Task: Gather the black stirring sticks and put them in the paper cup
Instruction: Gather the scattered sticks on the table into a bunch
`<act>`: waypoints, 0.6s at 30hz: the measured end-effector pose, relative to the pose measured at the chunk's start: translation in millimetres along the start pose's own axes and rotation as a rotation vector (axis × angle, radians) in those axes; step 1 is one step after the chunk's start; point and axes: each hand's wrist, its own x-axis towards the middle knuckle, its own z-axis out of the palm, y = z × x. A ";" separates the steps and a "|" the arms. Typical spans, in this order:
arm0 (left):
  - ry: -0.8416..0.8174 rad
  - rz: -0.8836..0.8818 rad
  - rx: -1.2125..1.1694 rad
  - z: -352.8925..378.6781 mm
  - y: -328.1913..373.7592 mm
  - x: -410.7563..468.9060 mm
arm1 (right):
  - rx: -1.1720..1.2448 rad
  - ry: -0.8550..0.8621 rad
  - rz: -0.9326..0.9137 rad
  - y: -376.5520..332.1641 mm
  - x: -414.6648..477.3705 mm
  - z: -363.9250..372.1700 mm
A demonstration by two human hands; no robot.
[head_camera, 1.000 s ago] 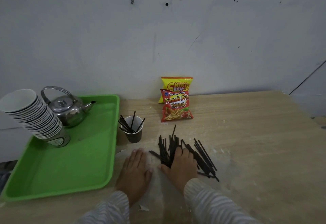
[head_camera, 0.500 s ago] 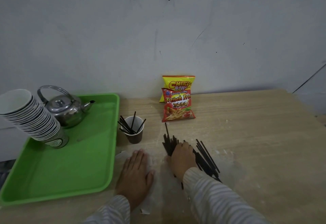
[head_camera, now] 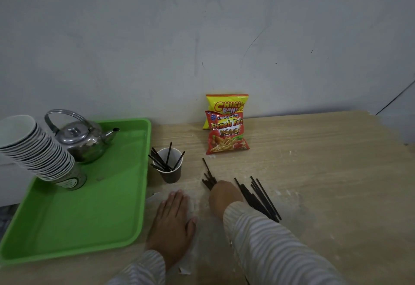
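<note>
Far to the left of the hands sits a green tray (head_camera: 74,217) on the bench (head_camera: 325,183). A leaning stack of paper cups (head_camera: 33,150) and a shiny kettle (head_camera: 83,139) rest on it, out of the way of the work.

Just past the left hand's fingers stands the paper cup (head_camera: 169,168). Some black stirring sticks (head_camera: 165,160) already lean inside it, so the job looks partly done. I think the cup is kept close so the trip to it is short.

The left hand (head_camera: 171,222) lies flat and open on the bench, holding nothing. A thin clear sheet seems to lie under it, and the hand may be pressing it down so it does not slide.

The right hand (head_camera: 224,197) is curled shut around a small bunch of sticks (head_camera: 208,179). Their tips poke out past the fingers, pointing away and a bit toward the cup. Bunching them like this lets many go in at once.

Just to the right of the right hand, more loose sticks (head_camera: 258,197) lie on the bench. They are not yet picked up.

Well beyond the right hand, two snack bags (head_camera: 226,132) lean at the wall.
</note>
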 end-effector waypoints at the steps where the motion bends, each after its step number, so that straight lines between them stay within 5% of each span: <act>1: -0.002 0.001 0.001 -0.3 -0.2 -0.2 | -0.019 -0.034 0.001 -1.1 1.8 -1.3; 10: -0.002 0.015 0.009 2.7 -1.6 0.8 | 0.124 0.104 -0.133 17.1 -7.7 -3.8; 18: -0.003 0.005 -0.011 0.5 -0.4 0.3 | 0.588 0.216 -0.218 37.0 -5.1 -19.5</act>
